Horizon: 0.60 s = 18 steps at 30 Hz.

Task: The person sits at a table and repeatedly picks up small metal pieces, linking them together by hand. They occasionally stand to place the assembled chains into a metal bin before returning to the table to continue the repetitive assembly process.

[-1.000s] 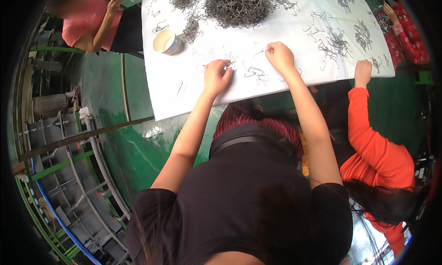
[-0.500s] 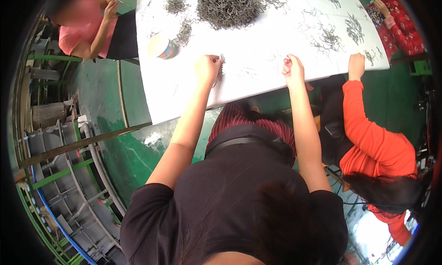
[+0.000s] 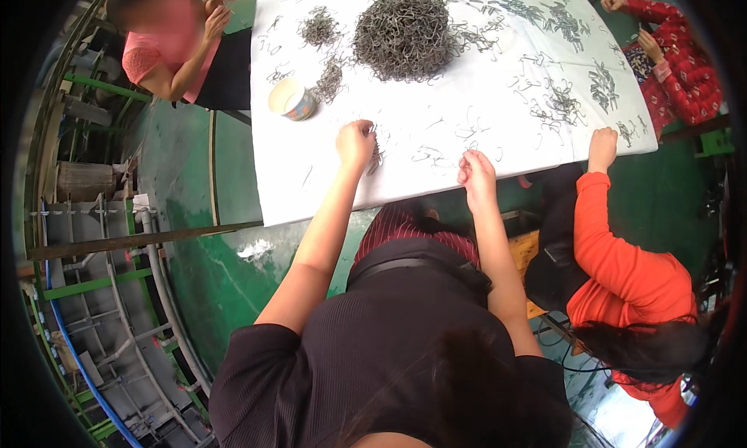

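At the near edge of the table, the person's right hand curls its fingers almost closed; whether it holds anything cannot be told. Farther left, the left hand bends its fingers beside a row of wire hooks, its grip unclear. Loose hooks lie between. Beyond, a cup stands left of a big hook heap.

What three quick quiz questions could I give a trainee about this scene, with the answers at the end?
1. True or false: the patterned tub stands left of the large heap of metal hooks.
2. Multiple choice: what colour is the table covering? A) green B) white C) red
3. Fill the gap: nearer the tub is the camera wearer's ____.

Key: 1. True. 2. B. 3. Left hand.
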Each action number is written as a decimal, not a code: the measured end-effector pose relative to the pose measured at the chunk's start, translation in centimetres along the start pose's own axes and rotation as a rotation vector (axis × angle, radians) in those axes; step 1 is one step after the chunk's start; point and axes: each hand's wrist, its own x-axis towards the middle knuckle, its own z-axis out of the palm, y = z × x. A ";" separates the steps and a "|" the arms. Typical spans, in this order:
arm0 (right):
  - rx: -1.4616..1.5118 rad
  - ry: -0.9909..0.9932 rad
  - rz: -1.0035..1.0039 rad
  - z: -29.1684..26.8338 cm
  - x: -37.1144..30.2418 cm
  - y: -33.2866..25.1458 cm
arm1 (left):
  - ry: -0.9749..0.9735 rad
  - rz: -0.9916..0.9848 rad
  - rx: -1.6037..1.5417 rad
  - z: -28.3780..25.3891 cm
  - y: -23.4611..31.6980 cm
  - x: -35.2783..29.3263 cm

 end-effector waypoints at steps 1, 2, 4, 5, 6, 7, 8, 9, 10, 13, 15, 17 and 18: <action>-0.005 0.006 -0.011 0.0 0.0 -0.1 | -0.041 -0.053 -0.007 -0.4 0.6 0.1; 0.005 -0.010 -0.006 0.1 -0.2 0.0 | -0.045 -0.044 -0.052 -0.2 0.0 0.3; -0.016 -0.018 -0.011 0.3 -0.5 -0.3 | 0.076 0.057 -0.108 0.2 -0.6 0.4; -0.027 -0.015 -0.010 0.1 -0.7 -0.4 | 0.129 0.107 -0.136 0.2 -0.4 0.2; -0.040 -0.052 0.005 -0.2 -0.8 -0.6 | 0.213 0.203 -0.137 0.1 -0.2 0.0; -0.038 -0.068 0.010 -0.2 -1.1 -0.8 | 0.168 0.101 -0.328 -0.2 0.2 -0.5; -0.034 -0.079 0.011 -0.2 -1.4 -1.1 | 0.119 -0.001 -0.519 -1.0 1.5 -1.2; -0.029 -0.092 0.017 -0.1 -1.7 -1.2 | 0.067 -0.110 -0.703 -1.6 2.5 -2.2; -0.030 -0.121 0.009 -0.1 -2.0 -1.4 | -0.016 -0.158 -0.923 -1.8 3.3 -3.0; -0.012 -0.228 -0.018 0.9 -2.7 -2.3 | -0.201 -0.133 -1.115 -2.8 6.1 -6.1; 0.017 -0.318 -0.033 1.9 -3.3 -2.7 | -0.330 -0.097 -1.128 -3.0 7.5 -7.7; 0.015 -0.371 -0.020 2.3 -3.6 -3.0 | -0.398 -0.076 -1.134 -2.7 8.2 -8.5; 0.009 -0.379 -0.015 2.3 -3.7 -2.9 | -0.421 -0.063 -1.136 -2.5 8.6 -8.9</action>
